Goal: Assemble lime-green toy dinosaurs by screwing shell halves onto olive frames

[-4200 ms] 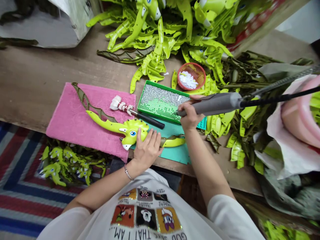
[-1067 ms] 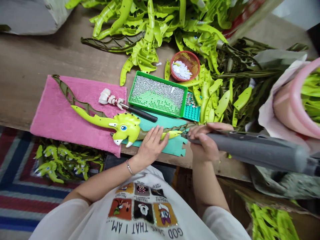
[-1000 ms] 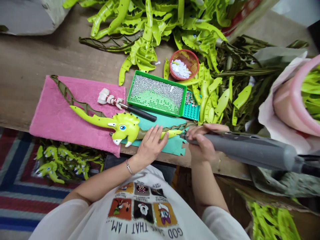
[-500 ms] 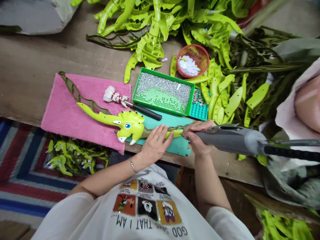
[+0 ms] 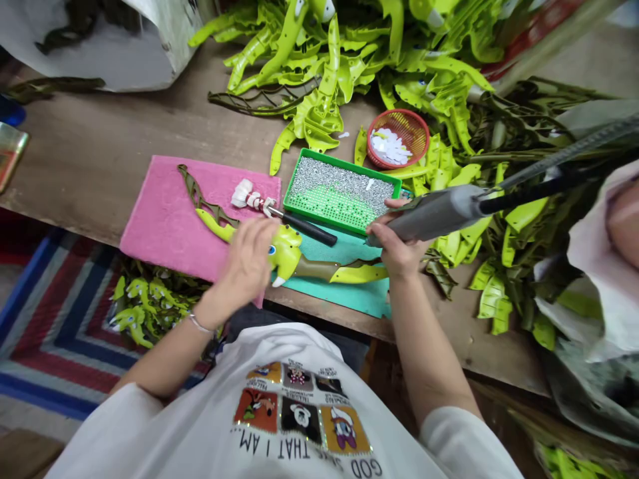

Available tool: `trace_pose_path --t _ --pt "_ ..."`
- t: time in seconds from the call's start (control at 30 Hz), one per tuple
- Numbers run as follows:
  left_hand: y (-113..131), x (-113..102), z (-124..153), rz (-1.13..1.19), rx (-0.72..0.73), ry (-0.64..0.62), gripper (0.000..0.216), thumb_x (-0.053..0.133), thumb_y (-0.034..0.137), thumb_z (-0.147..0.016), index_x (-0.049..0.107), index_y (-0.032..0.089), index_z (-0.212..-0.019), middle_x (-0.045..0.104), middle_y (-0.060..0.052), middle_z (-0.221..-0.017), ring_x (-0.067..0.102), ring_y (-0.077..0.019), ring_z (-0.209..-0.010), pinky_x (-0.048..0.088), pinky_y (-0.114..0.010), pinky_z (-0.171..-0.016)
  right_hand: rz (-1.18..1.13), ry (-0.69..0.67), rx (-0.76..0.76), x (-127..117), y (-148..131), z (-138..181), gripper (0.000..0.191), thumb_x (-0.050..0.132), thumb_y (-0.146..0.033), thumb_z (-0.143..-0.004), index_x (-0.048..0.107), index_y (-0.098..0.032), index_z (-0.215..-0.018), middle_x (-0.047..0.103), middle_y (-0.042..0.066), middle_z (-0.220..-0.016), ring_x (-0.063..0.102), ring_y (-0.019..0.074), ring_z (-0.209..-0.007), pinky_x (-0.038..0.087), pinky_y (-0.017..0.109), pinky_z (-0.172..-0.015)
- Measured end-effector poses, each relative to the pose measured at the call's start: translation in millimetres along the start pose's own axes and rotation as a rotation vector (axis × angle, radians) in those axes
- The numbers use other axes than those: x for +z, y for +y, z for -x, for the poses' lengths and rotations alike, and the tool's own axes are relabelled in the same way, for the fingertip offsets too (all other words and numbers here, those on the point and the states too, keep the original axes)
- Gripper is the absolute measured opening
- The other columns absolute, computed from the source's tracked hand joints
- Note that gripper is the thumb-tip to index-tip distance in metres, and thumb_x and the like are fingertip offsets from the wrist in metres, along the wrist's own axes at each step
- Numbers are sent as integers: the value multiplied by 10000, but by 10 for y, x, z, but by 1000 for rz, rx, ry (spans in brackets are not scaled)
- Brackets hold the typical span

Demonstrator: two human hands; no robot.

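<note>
A: Where does the dinosaur-headed piece (image 5: 288, 256) lie?

B: Along the near edge of the bench (image 5: 110, 146), left end on the pink cloth (image 5: 170, 206), right end over the teal mat (image 5: 339, 298); the black-handled hammer (image 5: 317, 231) lies just to its far side.

A: The hands?

B: Right hand (image 5: 401, 249): clamped around the grey power tool (image 5: 434, 213), near the right end of the green tray (image 5: 344, 214). Left hand (image 5: 248, 256): over the piece's left part; whether it grips cannot be told.

A smooth, glossy plastic toy (image 5: 288, 254); a fuzzy cloth towel (image 5: 172, 219); a matt, foam-like mat (image 5: 342, 293); a dull wooden table (image 5: 94, 146). Shiny metal pieces (image 5: 334, 178) in a smooth plastic tray (image 5: 287, 197). A matt plastic power tool (image 5: 435, 214), a plastic basket (image 5: 418, 143), a polished metal bracelet (image 5: 200, 324).
</note>
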State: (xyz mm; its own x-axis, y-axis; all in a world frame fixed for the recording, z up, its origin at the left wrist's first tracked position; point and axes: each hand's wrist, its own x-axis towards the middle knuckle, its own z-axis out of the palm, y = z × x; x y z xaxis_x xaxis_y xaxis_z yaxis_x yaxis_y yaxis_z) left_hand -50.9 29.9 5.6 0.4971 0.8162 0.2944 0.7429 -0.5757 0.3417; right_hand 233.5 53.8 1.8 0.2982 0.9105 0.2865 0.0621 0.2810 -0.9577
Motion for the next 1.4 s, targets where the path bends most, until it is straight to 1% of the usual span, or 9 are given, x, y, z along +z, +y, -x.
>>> trace_pose_path --t 0.23,0.43,0.6,0.8,0.97,1.17,1.23,1.33,1.4 --pt "-736 -212 -143 -101 90 -416 747 591 195 -820 316 128 -1512 595 -150 -1356 514 -299 -1275 240 -569 -1175 139 -21 74 58 -119 -145 277 829 -348 -637 661 -198 -799 645 -36 -615 589 139 -515 481 290 -519" --pt "-611 -543 -22 -310 252 -410 655 641 268 -842 439 125 -1448 680 -121 -1047 618 -261 -1008 432 -377 -936 189 -100 123 102 -394 -290 402 906 -386 -545 692 -230 -848 685 -32 -675 629 161 -584 545 314 -565" --pt "-793 -948 759 -465 236 -237 472 571 352 -912 527 176 -1348 675 -87 -897 628 -246 -854 456 -379 -806 201 -190 125 149 -510 -356 330 901 -403 -594 720 -253 -825 724 2 -755 683 213 -677 583 368 -621" --pt "-1065 -886 2053 -478 -131 52 581 541 330 -891 389 126 -1414 703 -139 -980 678 -275 -854 531 -416 -781 147 -271 144 436 -406 -382 360 891 -349 -611 714 -224 -898 725 18 -783 697 210 -702 589 363 -649" --pt "-758 -453 2438 -428 -580 201 806 557 257 -862 176 143 -1563 615 -174 -1320 671 -309 -1042 563 -419 -836 207 -257 41 669 -255 -331 348 834 -419 -671 667 -231 -912 686 19 -842 669 200 -752 563 368 -702" --pt "-509 -128 2310 -224 -928 59 789 598 213 -832 288 176 -1556 659 -104 -1047 670 -264 -927 550 -354 -818 512 257 -749 822 -91 172 539 726 -479 -743 499 -229 -1163 527 81 -1015 564 246 -908 492 442 -792" --pt "-485 -100 2302 -174 -949 1 766 597 212 -842 311 193 -1552 639 -92 -1015 658 -249 -884 546 -345 -799 726 60 -807 864 11 362 371 646 -392 -821 509 -216 -1117 539 89 -971 554 253 -916 478 441 -816" --pt "-459 -88 2303 -92 -952 -32 766 585 203 -853 294 205 -1561 635 -108 -1093 654 -254 -924 543 -355 -832 1024 -334 -547 929 198 496 248 498 -247 -907 576 -160 -1126 622 136 -995 573 261 -922 476 431 -832" --pt "-445 -89 2293 -20 -947 -36 773 572 187 -857 270 215 -1569 642 -115 -1158 658 -260 -987 537 -368 -887 1151 -431 -418 968 318 490 303 443 -221 -927 619 -122 -1153 654 167 -1017 580 277 -916 477 439 -822"
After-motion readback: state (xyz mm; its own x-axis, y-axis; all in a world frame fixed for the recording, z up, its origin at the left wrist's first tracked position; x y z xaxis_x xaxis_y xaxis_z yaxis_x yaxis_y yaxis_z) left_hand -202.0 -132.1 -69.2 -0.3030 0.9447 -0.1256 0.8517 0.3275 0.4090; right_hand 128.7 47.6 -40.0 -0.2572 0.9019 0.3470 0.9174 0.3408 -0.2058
